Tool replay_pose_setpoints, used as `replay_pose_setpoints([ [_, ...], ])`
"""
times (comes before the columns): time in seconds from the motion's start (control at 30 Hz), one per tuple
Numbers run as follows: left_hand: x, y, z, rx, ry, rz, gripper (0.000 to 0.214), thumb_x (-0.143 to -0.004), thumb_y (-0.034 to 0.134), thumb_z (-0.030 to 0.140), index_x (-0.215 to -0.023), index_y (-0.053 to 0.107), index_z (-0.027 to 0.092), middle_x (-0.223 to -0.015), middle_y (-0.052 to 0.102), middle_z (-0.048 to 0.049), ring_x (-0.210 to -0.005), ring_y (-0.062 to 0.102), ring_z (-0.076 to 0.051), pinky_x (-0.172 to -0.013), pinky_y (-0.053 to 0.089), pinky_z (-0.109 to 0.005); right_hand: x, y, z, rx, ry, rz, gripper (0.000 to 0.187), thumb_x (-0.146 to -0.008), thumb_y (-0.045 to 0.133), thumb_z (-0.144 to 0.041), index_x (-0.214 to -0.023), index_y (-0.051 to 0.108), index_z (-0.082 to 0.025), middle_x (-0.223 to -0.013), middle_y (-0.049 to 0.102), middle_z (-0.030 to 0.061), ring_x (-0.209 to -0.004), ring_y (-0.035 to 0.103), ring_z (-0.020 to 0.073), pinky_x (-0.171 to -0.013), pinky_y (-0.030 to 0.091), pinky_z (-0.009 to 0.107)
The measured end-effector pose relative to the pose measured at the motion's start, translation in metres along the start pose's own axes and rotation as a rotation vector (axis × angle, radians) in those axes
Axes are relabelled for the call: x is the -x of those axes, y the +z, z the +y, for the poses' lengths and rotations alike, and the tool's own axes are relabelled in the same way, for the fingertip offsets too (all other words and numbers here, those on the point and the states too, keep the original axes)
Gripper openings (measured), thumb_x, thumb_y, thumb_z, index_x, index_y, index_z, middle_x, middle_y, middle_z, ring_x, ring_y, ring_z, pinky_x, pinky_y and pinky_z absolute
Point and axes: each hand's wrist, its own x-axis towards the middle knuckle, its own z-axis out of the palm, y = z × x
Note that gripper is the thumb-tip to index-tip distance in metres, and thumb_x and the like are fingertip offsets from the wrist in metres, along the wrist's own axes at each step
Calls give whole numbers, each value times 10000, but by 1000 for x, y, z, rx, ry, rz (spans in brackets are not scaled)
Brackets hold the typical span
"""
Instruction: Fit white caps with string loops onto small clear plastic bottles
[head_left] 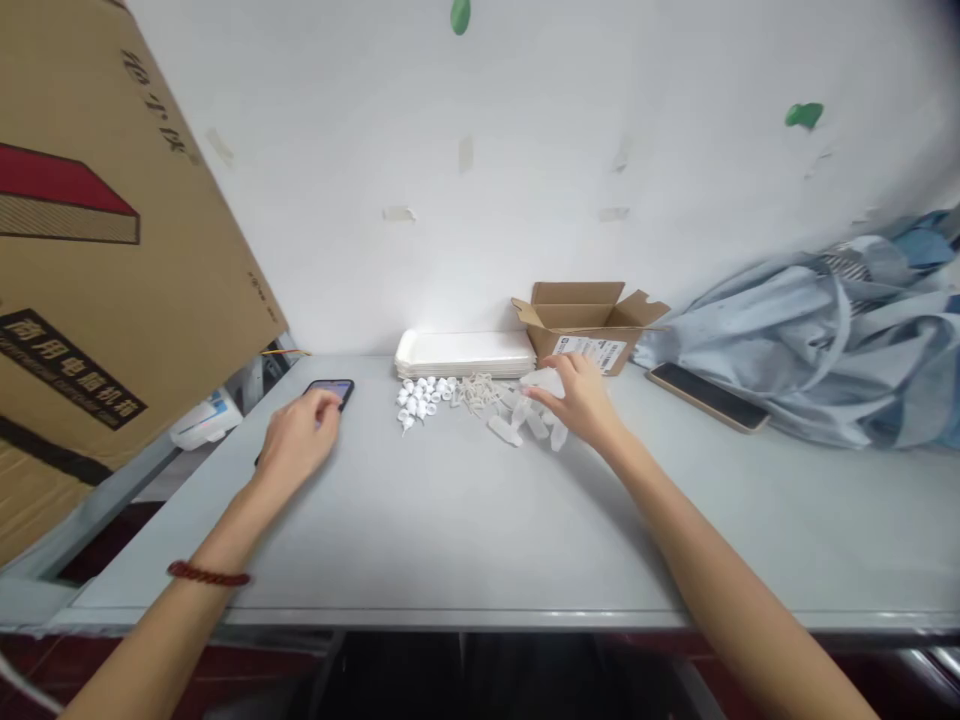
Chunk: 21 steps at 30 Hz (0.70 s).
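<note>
My left hand [301,432] lies over a dark phone [343,388] at the left of the table, its fingers curled in; whatever they may hold is hidden. Farther right, my right hand [576,398] has its thumb and fingers around a small frosted plastic bottle [545,381]. Several similar frosted bottles [505,431] lie loose below that hand, partly overlapping. Beside them is a heap of thin, pale grey plastic pieces [478,393]. White pointed caps [420,398] form a pile to the left of the heap.
Stacked white trays [465,352] stand against the wall, with an open cardboard box [581,335] beside them. A second phone [707,397] rests near crumpled light-blue fabric [795,345] on the right. A large carton [135,260] leans at the left.
</note>
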Motion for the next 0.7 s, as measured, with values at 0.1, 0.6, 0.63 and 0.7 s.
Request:
replay_pose_setpoints([
  [0.1, 34, 2, -34, -199, 32, 93, 569, -865, 323, 473, -1264, 495, 106, -1291, 513, -192, -1248, 376, -363, -983, 320, -492, -5, -14, -18, -99, -2, 77, 338, -905, 516, -504, -1006, 556, -185, -967, 562, 113, -926, 513, 284, -798, 414, 408],
  [0.6, 60, 13, -52, -283, -103, -23, 714, -877, 203, 590, -1326, 468, 103, -1455, 275, -238, -1377, 42, -428, -1009, 200, -628, -4, -31, -52, -258, 26, 113, 231, -915, 529, -432, -952, 543, -205, -847, 606, 59, -798, 572, 229, -708, 443, 354],
  [0.63, 60, 13, -52, -278, -108, -25, 715, -875, 206, 593, -1324, 469, 103, -1452, 285, -234, -1378, 46, -424, -1012, 199, -623, -4, -32, -55, -262, 15, 110, 222, -918, 526, -423, -961, 541, -205, -849, 606, 59, -797, 574, 228, -703, 444, 352],
  [0.7, 59, 13, -53, -268, -116, -25, 716, -867, 218, 602, -1320, 473, 109, -1448, 301, -224, -1379, 50, -418, -1018, 196, -616, -2, -33, -61, -266, -7, 101, 207, -921, 523, -408, -973, 536, -208, -850, 607, 59, -793, 577, 227, -683, 448, 346],
])
